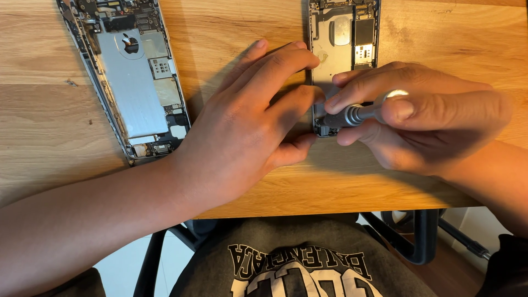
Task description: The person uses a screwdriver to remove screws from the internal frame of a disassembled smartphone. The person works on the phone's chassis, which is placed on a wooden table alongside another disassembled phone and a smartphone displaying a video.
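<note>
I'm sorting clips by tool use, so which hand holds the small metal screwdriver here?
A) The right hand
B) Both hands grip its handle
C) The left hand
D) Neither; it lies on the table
A: the right hand pinches the knurled silver screwdriver over the lower end of the opened phone, while the left hand only steadies that phone's edge.

Light wooden table (49, 104), black chair frame (418, 242), pale floor (118, 269) beneath.
</note>
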